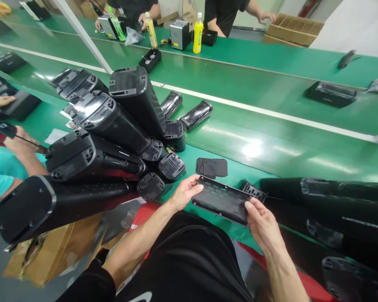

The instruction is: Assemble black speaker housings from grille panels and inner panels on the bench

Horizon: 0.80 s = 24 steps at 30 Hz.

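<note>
A black rectangular plastic panel (222,200) with small clips along its edges is held level in front of my chest. My left hand (186,192) pinches its left end, thumb on top. At the opposite end, my right hand (264,220) grips it with the thumb on the upper face. Just beyond the panel lies a stack of thin black sheets (211,167) on the green bench. A black slotted plastic part (253,191) sits behind the panel's right end, partly hidden by it.
Tall black speaker-like housings (122,121) lean together at my left; more dark housings (334,205) lie at right. Two shiny black cylindrical parts (197,115) rest on the green conveyor (271,134). A co-worker's hand (22,142) is at left; bottles (198,33) stand across the line.
</note>
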Motion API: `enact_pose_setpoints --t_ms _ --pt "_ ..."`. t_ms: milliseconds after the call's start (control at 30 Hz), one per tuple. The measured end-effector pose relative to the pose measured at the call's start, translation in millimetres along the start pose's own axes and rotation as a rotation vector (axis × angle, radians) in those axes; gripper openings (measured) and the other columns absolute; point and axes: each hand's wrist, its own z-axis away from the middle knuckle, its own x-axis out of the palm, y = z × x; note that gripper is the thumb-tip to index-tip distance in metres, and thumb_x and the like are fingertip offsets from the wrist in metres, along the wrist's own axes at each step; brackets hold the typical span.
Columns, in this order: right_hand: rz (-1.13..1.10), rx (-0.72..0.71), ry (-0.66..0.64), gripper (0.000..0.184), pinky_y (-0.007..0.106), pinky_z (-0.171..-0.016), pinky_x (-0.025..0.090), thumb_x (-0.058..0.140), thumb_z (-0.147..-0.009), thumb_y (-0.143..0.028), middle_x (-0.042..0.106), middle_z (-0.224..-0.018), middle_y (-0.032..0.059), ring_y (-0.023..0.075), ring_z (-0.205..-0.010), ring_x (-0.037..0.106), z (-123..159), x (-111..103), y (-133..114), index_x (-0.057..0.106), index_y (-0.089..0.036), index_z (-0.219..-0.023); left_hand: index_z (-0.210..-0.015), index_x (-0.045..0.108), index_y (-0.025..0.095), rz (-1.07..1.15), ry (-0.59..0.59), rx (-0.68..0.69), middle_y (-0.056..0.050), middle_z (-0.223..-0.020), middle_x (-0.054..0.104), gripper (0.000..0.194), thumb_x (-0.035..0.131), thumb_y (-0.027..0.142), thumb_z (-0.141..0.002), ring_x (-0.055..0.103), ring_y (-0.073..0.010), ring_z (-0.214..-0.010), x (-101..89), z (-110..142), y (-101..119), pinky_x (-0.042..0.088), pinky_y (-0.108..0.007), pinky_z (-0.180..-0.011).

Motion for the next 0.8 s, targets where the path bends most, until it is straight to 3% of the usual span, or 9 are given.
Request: enact_pose_setpoints --t_ms 200,467,633,800 --pt "0.023 0.005 -0.015 0.052 0.019 -0.061 0.058 0.104 -0.049 -0.035 0.069 -0.070 -0.0054 0.0106 -0.061 0.064 -3 0 -3 0.075 -0.025 -0.091 -0.111 0.071 0.014 0.066 0.025 -0.040 -0.007 -0.100 0.076 0.050 0.089 0.042 -0.075 0.069 -0.0182 -0.091 1.3 -3 -3 0.051 -0.029 -0.088" --pt "0.063 0.010 -0.015 0.053 0.019 -0.065 0.059 0.103 -0.050 -0.037 0.074 -0.083 -0.0018 0.0116 -0.068 0.067 -8 -3 -3 0.075 -0.023 -0.092 -0.109 0.072 0.014 0.053 0.081 -0.057 -0.006 -0.097 0.075 0.050 0.089 0.045 -0.074 0.066 -0.0153 -0.087 1.8 -5 -8 0.049 -0.026 -0.084" --pt "0.043 0.028 -0.005 0.056 0.015 -0.065 0.056 0.104 -0.050 -0.036 0.073 -0.083 -0.0032 0.0086 -0.068 0.065 -12 -10 3 0.074 -0.023 -0.095 -0.104 0.072 0.014 0.014 0.104 -0.047 -0.002 -0.088 0.072 0.047 0.087 0.048 -0.075 0.061 -0.0119 -0.077 5.4 -7 -8 0.046 -0.024 -0.076" --pt "0.027 0.001 0.009 0.054 0.018 -0.068 0.058 0.103 -0.052 -0.036 0.073 -0.086 -0.0028 0.0104 -0.071 0.067 -13 -15 6 0.073 -0.024 -0.094 -0.103 0.071 0.013 0.031 0.119 -0.073 0.000 -0.081 0.068 0.048 0.086 0.050 -0.075 0.057 -0.0093 -0.069 7.4 -7 -10 0.044 -0.022 -0.069"
